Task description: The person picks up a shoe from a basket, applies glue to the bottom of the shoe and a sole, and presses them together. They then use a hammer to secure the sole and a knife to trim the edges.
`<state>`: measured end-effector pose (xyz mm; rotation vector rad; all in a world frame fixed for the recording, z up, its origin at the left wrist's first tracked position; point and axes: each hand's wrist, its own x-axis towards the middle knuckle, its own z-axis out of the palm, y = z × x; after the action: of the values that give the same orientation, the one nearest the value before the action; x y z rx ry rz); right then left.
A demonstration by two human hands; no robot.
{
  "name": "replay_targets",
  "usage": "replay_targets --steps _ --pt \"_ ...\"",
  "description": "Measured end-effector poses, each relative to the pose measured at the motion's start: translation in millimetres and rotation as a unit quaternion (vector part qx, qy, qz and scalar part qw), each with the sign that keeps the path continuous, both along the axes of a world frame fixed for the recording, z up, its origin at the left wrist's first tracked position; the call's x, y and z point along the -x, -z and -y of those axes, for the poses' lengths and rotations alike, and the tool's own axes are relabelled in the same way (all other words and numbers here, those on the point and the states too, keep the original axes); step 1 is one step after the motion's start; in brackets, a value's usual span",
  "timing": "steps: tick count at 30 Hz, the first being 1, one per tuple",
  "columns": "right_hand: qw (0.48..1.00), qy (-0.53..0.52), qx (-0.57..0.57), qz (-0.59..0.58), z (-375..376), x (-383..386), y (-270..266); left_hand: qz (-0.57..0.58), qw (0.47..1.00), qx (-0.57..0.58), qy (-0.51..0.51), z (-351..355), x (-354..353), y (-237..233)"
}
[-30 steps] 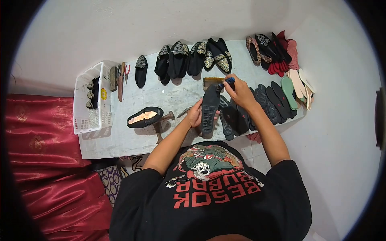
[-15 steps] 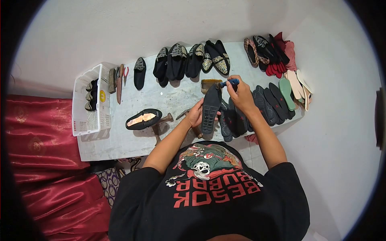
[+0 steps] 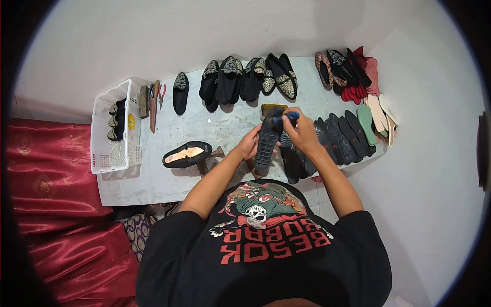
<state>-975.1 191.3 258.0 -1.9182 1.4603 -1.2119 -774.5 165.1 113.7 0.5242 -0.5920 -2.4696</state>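
My left hand (image 3: 250,143) grips a black shoe sole (image 3: 265,149) along its left side, the treaded heel end towards me. In my right hand (image 3: 303,134) is a blue-handled brush (image 3: 291,117), its tip against the upper part of the sole. Just behind them sits a yellowish glue tub (image 3: 269,108), partly hidden by the sole. Left of my hands lies a black shoe upper on a last (image 3: 187,154), its pale underside facing up, beside a hammer (image 3: 217,152) that my left forearm partly covers.
Several black soles (image 3: 340,135) line the table's right front, with insoles (image 3: 365,121) beyond. Finished-looking shoes (image 3: 230,82) stand along the back. At left are a white basket (image 3: 116,128), a knife (image 3: 153,107) and red-handled pliers (image 3: 162,94). Table (image 3: 148,185).
The brush has moved from the sole's top end, by the tub, down onto its upper face. The sole has tilted slightly. The whole view has shifted a little.
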Motion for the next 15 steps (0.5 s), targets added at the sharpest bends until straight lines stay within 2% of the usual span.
replay_targets --steps 1,2,5,8,10,12,13,15 --pt "0.997 -0.022 -0.073 0.007 -4.8 -2.7 -3.2 0.003 1.0 -0.013 -0.005 0.9 0.0 -1.8" --pt "0.997 -0.027 -0.076 0.003 -3.3 -2.0 -2.1 0.006 1.0 -0.026 -0.011 1.5 -0.3 -3.5" --pt "1.0 0.025 -0.005 -0.012 13.9 10.7 11.8 -0.016 0.999 0.001 0.032 5.8 -0.9 9.9" --pt "0.998 0.058 -0.026 0.008 25.4 14.8 1.8 -0.039 0.998 0.015 0.036 6.1 2.8 12.6" --pt "0.999 0.05 -0.017 0.0 21.5 8.9 2.7 -0.04 0.999 0.009 0.018 6.5 7.1 11.1" --pt "0.999 -0.019 0.012 -0.024 11.1 4.0 9.2 -0.042 0.999 0.001 -0.003 6.4 10.5 7.3" --pt "0.997 -0.041 -0.054 -0.03 4.1 6.3 5.6 -0.036 0.999 -0.012 -0.01 7.1 11.4 3.9" --pt "0.996 -0.019 -0.081 -0.043 0.3 12.4 1.4 -0.031 0.999 -0.03 -0.026 6.3 11.8 2.9"
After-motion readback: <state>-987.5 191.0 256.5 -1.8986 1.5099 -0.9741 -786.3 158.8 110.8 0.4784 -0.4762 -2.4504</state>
